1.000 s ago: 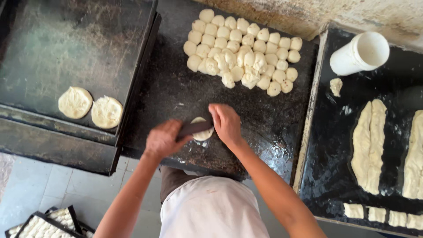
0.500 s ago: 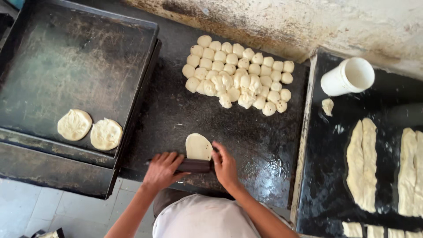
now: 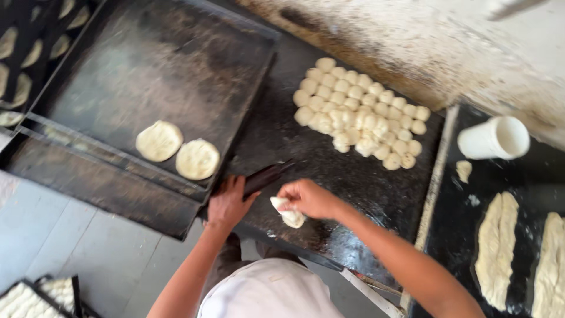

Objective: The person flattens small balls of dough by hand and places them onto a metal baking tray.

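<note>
Two flat round pale dough discs (image 3: 176,151) on dark metal tray (image 3: 147,70). Left hand (image 3: 228,203), grip wrapped round dark rolling pin (image 3: 265,176). Right hand (image 3: 307,198), grip pinching limp rolled dough piece (image 3: 289,213), apparently lifted off black counter (image 3: 365,188). Small pale dough balls (image 3: 359,113) clustered beyond. Next move judged: carry across to tray, gently.

Soft, even daylight with faint shadows; motion blur smears the whole view, worst at the edges.
</note>
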